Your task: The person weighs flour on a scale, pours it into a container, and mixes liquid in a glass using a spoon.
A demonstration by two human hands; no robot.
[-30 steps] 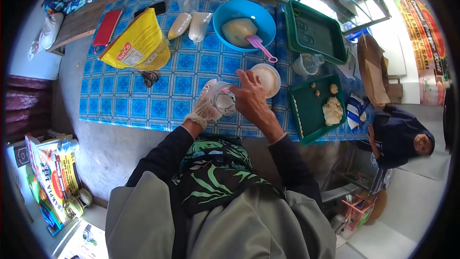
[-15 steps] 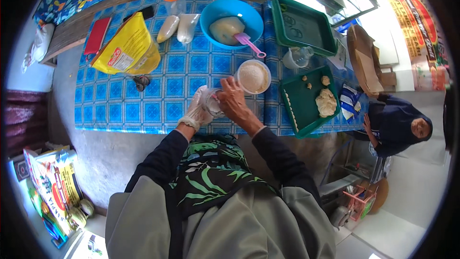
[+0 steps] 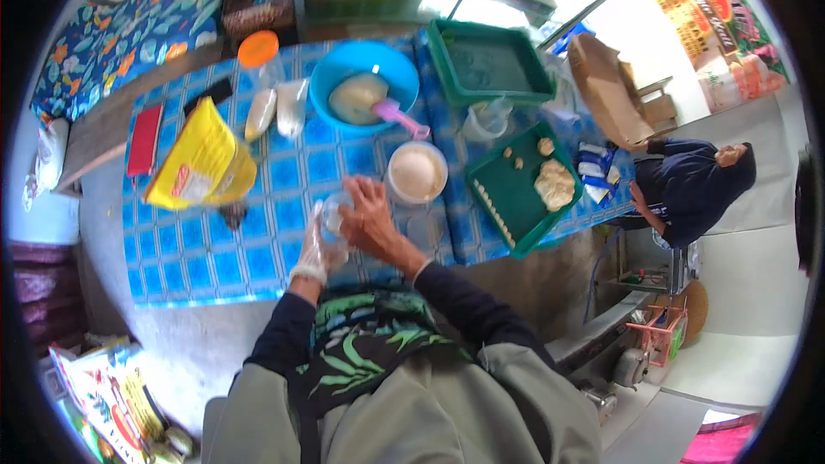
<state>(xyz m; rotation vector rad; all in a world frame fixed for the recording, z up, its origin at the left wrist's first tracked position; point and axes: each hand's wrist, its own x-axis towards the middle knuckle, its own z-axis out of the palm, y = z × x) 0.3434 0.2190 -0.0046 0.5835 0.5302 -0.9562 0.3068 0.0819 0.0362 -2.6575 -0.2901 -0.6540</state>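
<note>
My left hand (image 3: 320, 247), in a clear plastic glove, is wrapped round a small clear plastic container (image 3: 333, 211) above the near side of the table. My bare right hand (image 3: 371, 222) is bent over the same container, its fingers at the rim; whether they pinch anything is blurred. Just right of it stands a white tub (image 3: 436, 174) of pale powder. A faint clear round piece, perhaps a lid (image 3: 424, 230), lies near my right wrist. Beyond, a blue bowl (image 3: 322, 77) holds a pale mass and a pink spatula (image 3: 400, 118).
Left are a yellow pouch (image 3: 199, 163), a red book (image 3: 144, 142) and an orange-lidded jar (image 3: 260, 60). Right are a green tray (image 3: 516, 215) with dough, a clear jug (image 3: 487, 120) and a deeper green tray (image 3: 494, 94). A person (image 3: 696, 180) stands at the table's right end.
The whole view has shifted, so the table things appear farther left and lower. Both hands stay at the clear container. The clear round piece by my right wrist now shows.
</note>
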